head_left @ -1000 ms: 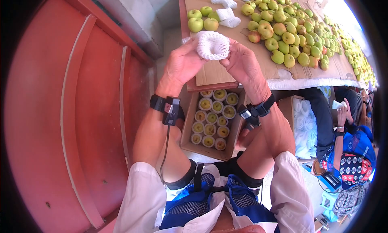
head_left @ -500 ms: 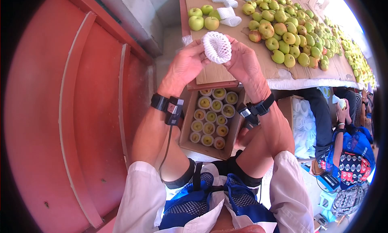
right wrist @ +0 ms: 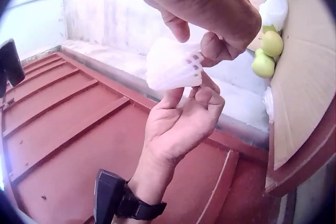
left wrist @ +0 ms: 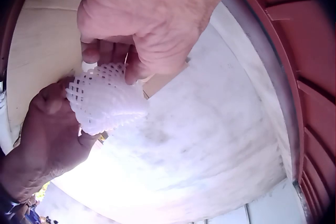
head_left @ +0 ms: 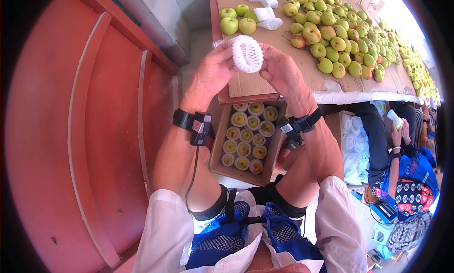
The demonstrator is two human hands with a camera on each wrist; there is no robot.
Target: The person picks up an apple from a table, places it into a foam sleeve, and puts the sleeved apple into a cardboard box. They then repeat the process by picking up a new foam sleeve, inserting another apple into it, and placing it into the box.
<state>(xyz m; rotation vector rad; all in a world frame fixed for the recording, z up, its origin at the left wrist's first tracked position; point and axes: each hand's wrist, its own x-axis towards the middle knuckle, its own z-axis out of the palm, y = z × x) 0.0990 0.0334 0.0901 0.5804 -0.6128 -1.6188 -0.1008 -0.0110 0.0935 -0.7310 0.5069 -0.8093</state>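
Observation:
A white foam net sleeve (head_left: 247, 54) is held up over the front edge of the cardboard-covered table, its opening toward the head camera. The left hand (head_left: 211, 73) grips one side of it; in the left wrist view that hand's thumb and fingers pinch the net rim. On the opposite side the right hand (head_left: 283, 72) holds the sleeve between thumb and fingertips. The right wrist view shows the sleeve (right wrist: 170, 66) flaring away from both hands like a cup. Below the hands, a cardboard box (head_left: 215, 164) holds rows of apples in foam sleeves.
Several green apples (head_left: 229, 25) and loose foam sleeves (head_left: 268, 19) lie at the table's left corner. A large apple heap (head_left: 338, 43) covers its right part. A box of foam sleeves (head_left: 354, 145) stands right, near another person (head_left: 409, 178). A red panel (head_left: 109, 154) borders the left.
The foam sleeve shifted slightly right, then back left, and its opening has turned. Both hands keep hold of it throughout. At far right, the other person's hands moved with a sleeve.

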